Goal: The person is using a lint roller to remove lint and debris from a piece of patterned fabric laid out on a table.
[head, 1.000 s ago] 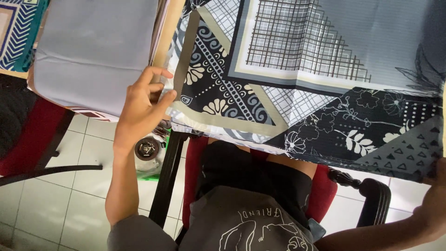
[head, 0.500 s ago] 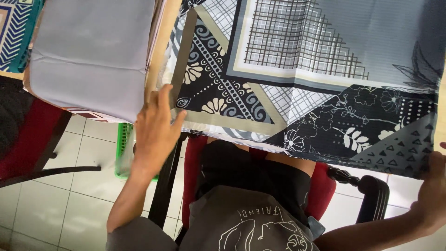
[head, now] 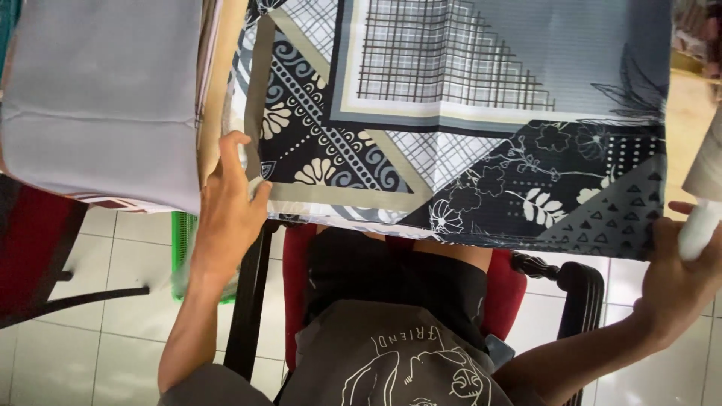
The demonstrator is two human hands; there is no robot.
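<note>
The patterned cloth (head: 466, 113) is lying spread across the table (head: 226, 90), its near edge hanging over the table's front toward the seated person, and it is the largest thing in view. Beside it on the left, a plain grey cloth (head: 98, 98) is lying flat and drooping over the same front edge; the two cloths are sitting close together with a strip of bare wood between them. A red chair (head: 504, 293) with dark arms is carrying the person, and tiled floor (head: 83, 346) is showing below. The left hand (head: 226, 207) is pressing on the patterned cloth's near left corner, fingers curled over the hem in what looks like a light pinch rather than a firm clench. The right hand (head: 677, 278) is closing around a white roll-shaped thing (head: 699, 225) at the cloth's right edge; I cannot tell whether it is also gripping the cloth itself. Judgement on risk: with so much of the cloth overhanging, it could be sliding off toward the lap if the left pinch is slackening. Uneven pull between the two hands could be skewing the printed squares and dragging creases into the flat part. The left corner could also be catching the grey cloth and pulling it along.
</note>
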